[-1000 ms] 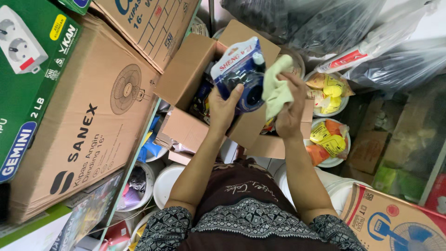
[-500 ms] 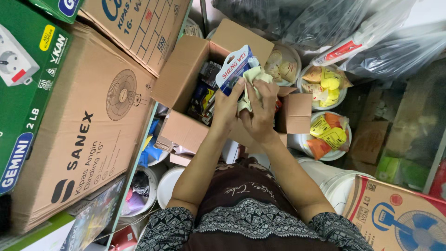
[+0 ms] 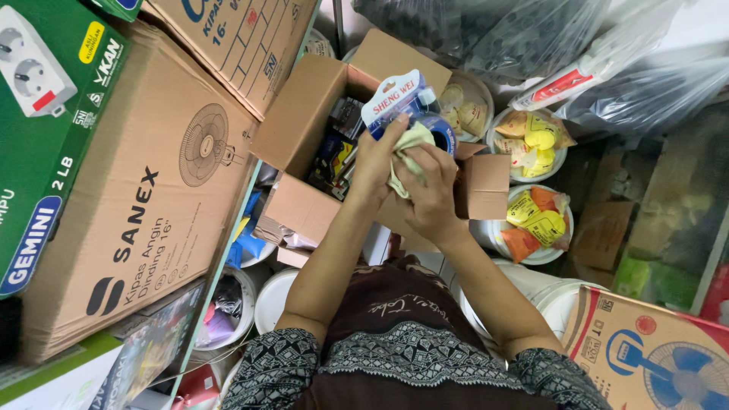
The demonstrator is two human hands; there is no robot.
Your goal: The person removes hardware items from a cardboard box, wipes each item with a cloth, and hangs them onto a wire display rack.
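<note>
From the head view, you work in a tight pocket: a large fan carton (image 3: 129, 205) walls off your left, another carton (image 3: 243, 38) leans in above it, and dark plastic bags (image 3: 531, 38) hang over the far side. Straight ahead sits the open box (image 3: 304, 129), flaps spread, its near flap pointing toward you and its right flap (image 3: 482, 186) just beside your right wrist. To the right of it, white bowls (image 3: 558, 163) of yellow and orange packets crowd the floor, and a fan box (image 3: 653, 357) closes the near right corner. White buckets (image 3: 277, 300) fill the gap by your left elbow. The only free room is the narrow lane between your forearms and just over the open box. Both arms reach forward from your lap, elbows out, forearms converging over the box. Your left hand (image 3: 376, 163) has its palm turned inward, fingers curled up around the blue-carded pack (image 3: 402, 102), which stands above the box's right half, touching the fingertips. Your right hand (image 3: 429, 190) sits just below and against the left, knuckles toward you, fingers folded tight on the pale green cloth (image 3: 410, 148), which is bunched between both hands and pressed to the pack's lower edge. The hands touch each other; neither is spread wide.
</note>
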